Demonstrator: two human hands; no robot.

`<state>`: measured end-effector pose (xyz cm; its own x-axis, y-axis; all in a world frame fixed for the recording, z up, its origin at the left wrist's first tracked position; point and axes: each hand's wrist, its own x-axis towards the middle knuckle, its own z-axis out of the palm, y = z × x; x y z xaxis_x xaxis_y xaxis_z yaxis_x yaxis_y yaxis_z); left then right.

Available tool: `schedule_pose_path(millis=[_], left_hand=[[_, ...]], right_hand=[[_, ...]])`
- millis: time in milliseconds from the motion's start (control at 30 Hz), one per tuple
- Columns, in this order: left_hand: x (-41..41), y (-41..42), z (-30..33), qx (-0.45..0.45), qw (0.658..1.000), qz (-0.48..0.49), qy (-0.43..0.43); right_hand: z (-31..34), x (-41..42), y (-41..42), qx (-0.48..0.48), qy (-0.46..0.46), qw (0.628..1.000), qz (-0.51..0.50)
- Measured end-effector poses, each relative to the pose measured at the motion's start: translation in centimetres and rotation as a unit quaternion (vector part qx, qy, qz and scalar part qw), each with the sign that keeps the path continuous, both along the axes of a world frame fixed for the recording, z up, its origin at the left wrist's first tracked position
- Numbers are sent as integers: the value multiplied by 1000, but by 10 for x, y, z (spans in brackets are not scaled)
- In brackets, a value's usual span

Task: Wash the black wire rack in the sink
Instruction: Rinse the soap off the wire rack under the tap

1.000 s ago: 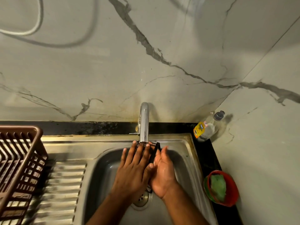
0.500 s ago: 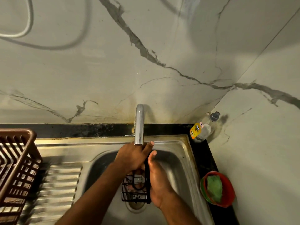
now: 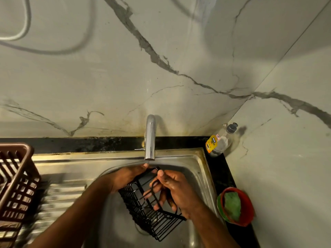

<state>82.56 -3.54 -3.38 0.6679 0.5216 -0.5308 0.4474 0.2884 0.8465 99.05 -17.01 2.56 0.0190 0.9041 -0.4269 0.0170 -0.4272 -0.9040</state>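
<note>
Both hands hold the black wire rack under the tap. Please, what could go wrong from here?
1. The right hand looks wet and the left hand holds only the top edge, so the black wire rack might slip into the sink.
2. Right-hand fingers are threaded between the wires and could get pinched if the rack twists.

- The scene is dim and tinted a warm yellow-green.
- Light falls from above: the tap (image 3: 150, 138) throws a soft shadow on the wall (image 3: 107, 77) just to its right, and the bottle (image 3: 219, 140) casts one to its right too.
- A broad dark shade covers the wall's upper right corner.
- Dull highlights sit on the tap and on the sink (image 3: 195, 161) rim; no harsh glare.
- The basket (image 3: 16, 185) and the ribbed drainboard (image 3: 59, 199) at the left edge are smeared by motion blur.
- Wide-angle bending curves the black table (image 3: 89, 144) edge and the wall seam.
- The rack (image 3: 152, 217) wires are fairly sharp.
</note>
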Motion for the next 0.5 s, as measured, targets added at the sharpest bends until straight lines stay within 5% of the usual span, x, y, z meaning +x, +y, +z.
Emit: schedule_pose_path(millis=[333, 500], left_hand=[[22, -10, 18, -16, 994, -61, -94], [25, -9, 20, 21, 995, -66, -75]], right_hand=[[15, 9, 18, -29, -91, 995, 9], [0, 5, 15, -13, -50, 999, -16]])
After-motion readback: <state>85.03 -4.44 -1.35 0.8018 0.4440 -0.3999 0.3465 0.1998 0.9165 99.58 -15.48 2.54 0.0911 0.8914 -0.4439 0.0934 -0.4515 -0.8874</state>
